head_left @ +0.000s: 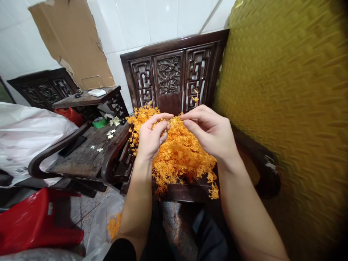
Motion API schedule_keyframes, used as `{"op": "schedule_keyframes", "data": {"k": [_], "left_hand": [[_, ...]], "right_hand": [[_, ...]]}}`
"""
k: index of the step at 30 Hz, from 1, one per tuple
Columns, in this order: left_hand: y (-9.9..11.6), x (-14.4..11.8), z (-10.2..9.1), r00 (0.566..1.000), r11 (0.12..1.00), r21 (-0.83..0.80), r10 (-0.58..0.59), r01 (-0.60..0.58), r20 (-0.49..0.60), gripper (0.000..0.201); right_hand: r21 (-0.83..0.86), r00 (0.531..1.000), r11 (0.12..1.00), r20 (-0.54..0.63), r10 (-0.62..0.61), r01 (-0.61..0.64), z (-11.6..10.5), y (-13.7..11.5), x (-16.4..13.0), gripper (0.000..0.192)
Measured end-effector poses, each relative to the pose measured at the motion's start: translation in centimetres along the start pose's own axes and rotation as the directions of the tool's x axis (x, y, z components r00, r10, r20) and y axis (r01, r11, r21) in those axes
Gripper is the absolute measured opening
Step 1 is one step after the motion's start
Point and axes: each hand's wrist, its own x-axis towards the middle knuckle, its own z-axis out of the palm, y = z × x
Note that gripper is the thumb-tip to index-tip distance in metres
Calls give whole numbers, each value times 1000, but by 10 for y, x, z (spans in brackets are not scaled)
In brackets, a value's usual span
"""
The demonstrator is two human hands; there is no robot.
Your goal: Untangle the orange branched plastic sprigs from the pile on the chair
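Observation:
A heap of orange plastic flower sprigs lies on the seat of a dark carved wooden chair. My left hand is above the heap, fingers curled and pinched on a small orange sprig. My right hand is beside it, thumb and forefinger pinched at the same spot, on an orange piece. The fingertips of both hands nearly meet over the middle of the heap. One orange sprig sticks up against the chair back.
A yellow woven panel fills the right side. To the left stand a dark wooden side table with small white flowers, a white plastic bag, a red plastic stool and cardboard against the tiled wall.

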Motion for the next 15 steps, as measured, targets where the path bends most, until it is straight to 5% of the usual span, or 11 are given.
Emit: {"op": "schedule_keyframes", "data": {"k": [10,15], "left_hand": [[-10,2,-12,993,979,199,-72,52,92,48],[-8,2,-9,986,921,354,162,-163,33,38]], "right_hand": [[-68,998,996,37,-53,55,4,-7,0,8],[-283,992,951,61,-110,123,5,-15,-3,11]]}}
